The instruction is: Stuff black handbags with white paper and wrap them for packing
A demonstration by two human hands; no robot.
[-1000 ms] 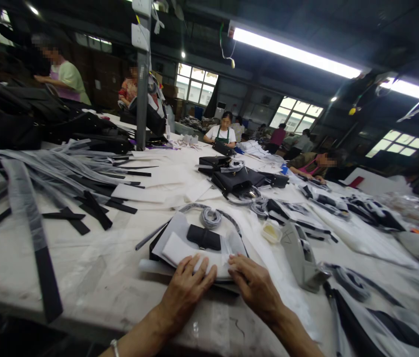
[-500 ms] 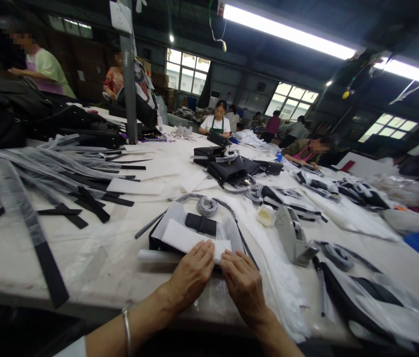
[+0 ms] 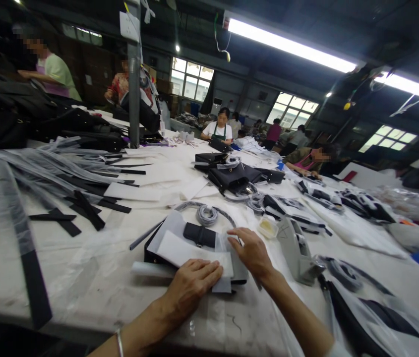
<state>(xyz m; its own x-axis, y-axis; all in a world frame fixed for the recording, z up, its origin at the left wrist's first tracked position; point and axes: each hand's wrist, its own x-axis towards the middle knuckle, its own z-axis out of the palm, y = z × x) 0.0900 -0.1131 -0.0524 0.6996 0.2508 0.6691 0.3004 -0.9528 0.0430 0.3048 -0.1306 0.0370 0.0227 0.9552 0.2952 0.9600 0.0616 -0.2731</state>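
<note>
A black handbag lies on the table in front of me, partly covered by grey-white wrapping sheet. A white padding sheet rests across it, below a small black strap-closed piece. My left hand presses flat on the padding's lower edge, fingers stretched and close together. At the bag's right side is my right hand, its bent fingers and thumb apart beside the wrapped handle. Its fingertips touch or hover over clear film there; I cannot tell which. A coiled wrapped strap sits above the small black piece.
A grey tape dispenser and a small clear tub stand to the right. Film-wrapped black straps spread over the left. Another wrapped bag lies at right front; black bags lie farther back. Several people work around the table.
My right hand has lifted off the padding's lower edge and moved up and right to the bag's side. My left hand stays on the padding, slightly lower in view.
</note>
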